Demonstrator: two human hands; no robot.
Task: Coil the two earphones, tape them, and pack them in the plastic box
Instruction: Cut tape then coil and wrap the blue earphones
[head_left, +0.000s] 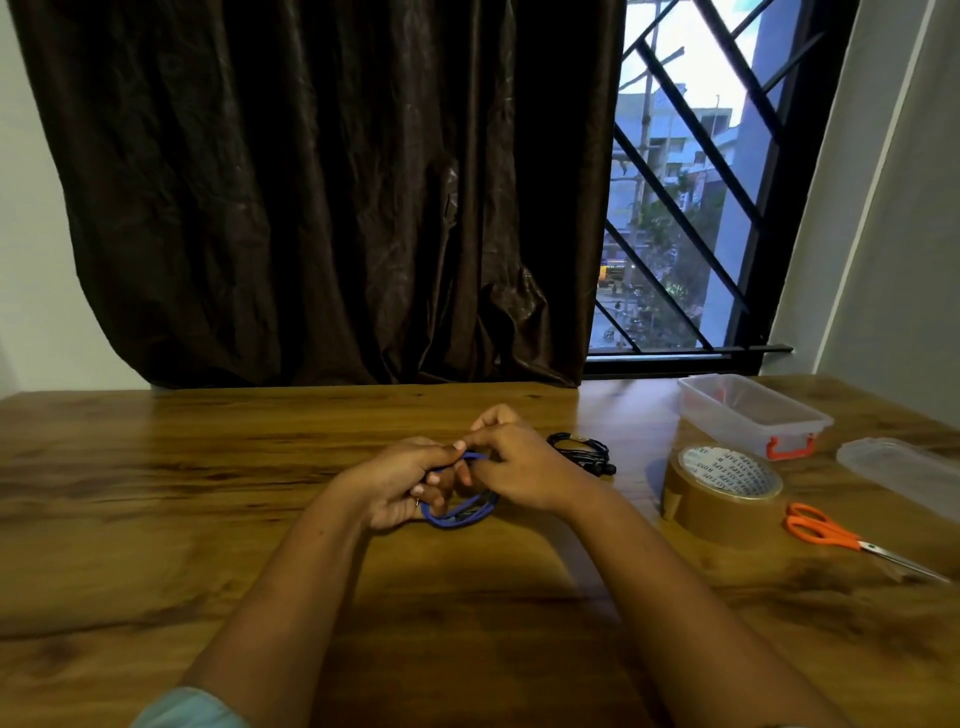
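A blue earphone (460, 512) hangs in loops between my two hands over the middle of the wooden table (156, 467). My left hand (400, 486) grips the coil from the left, fingers curled through it. My right hand (511, 467) pinches the cord at the top of the coil. Just right of my right hand lies a black earphone (582, 451), bundled on the table. The clear plastic box (748, 415) with an orange clasp stands open at the back right. A roll of brown tape (722, 493) sits in front of the box.
Orange-handled scissors (841, 538) lie right of the tape. The box's clear lid (898, 467) rests at the right edge. A dark curtain (322, 197) and a barred window (685, 208) stand behind the table.
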